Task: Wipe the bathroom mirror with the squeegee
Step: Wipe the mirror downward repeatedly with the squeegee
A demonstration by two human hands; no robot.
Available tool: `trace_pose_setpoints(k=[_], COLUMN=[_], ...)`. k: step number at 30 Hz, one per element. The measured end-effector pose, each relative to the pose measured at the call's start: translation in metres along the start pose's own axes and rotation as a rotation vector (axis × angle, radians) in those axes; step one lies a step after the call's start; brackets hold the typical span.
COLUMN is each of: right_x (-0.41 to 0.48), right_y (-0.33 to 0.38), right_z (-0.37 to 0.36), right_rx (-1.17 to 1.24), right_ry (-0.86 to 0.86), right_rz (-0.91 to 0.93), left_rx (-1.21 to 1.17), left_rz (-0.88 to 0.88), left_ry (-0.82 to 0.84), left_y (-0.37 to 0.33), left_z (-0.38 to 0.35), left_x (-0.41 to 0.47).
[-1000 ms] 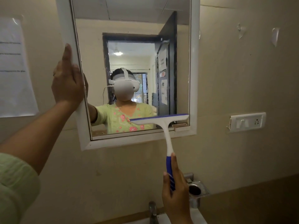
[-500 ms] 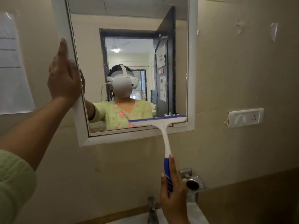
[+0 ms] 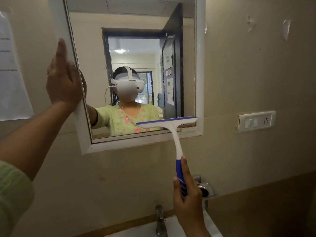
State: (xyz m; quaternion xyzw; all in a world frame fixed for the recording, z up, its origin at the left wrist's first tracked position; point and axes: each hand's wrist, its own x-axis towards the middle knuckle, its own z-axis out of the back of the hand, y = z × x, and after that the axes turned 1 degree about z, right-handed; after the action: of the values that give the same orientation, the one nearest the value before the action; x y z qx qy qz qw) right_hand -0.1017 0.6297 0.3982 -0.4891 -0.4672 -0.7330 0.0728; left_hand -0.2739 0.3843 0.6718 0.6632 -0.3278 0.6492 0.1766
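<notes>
**A small, plain bathroom**

A white-framed mirror (image 3: 133, 69) hangs on a bare beige wall (image 3: 239, 74). Below the fingers (image 3: 183, 166) gripping the squeegee handle sit a metal tap (image 3: 160, 219) and the rim of a white basin (image 3: 147, 230). To their right is a switch plate (image 3: 256, 120); far left, a taped paper notice (image 3: 12, 74). The glass reflects an open dark door.

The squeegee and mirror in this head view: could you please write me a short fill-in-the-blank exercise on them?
1. The squeegee is held by the ____ hand.
2. Its blade lies at the ____ right corner of the mirror.
3. The left hand rests flat on the mirror's ____ frame edge.
4. The grip of the squeegee's handle is coloured ____.

Missing words: right; bottom; left; blue
</notes>
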Motion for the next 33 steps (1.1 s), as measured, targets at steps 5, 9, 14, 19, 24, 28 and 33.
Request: trace_pose_setpoints(k=[5,9,14,19,24,28,33], right_x=[0.011,0.015,0.001,-0.005,-0.009,-0.006,-0.005], right_y=[0.012,0.018,0.013,0.012,0.019,0.027,0.042], right_z=[0.003,0.002,0.004,0.005,0.008,0.016,0.023], right_rx=[-0.018,-0.054,-0.084,-0.041,-0.046,-0.049,-0.123], right_ry=[-0.005,0.001,0.032,0.036,0.049,0.077,0.128], right_rz=[0.007,0.002,-0.019,-0.055,-0.075,-0.133,-0.127], left_rx=[-0.013,-0.020,-0.001,-0.006,-0.014,-0.030,-0.038], left_rz=[-0.007,-0.012,-0.001,-0.012,-0.008,-0.002,0.004], left_ry=[-0.019,-0.009,-0.004,0.010,0.007,0.015,0.037], left_y=[0.006,0.007,0.004,0.004,0.002,0.001,0.000], left_z=[-0.004,-0.003,-0.002,-0.001,0.000,0.001,0.004], left_x=[0.001,0.002,0.001,0.002,0.001,0.000,0.000])
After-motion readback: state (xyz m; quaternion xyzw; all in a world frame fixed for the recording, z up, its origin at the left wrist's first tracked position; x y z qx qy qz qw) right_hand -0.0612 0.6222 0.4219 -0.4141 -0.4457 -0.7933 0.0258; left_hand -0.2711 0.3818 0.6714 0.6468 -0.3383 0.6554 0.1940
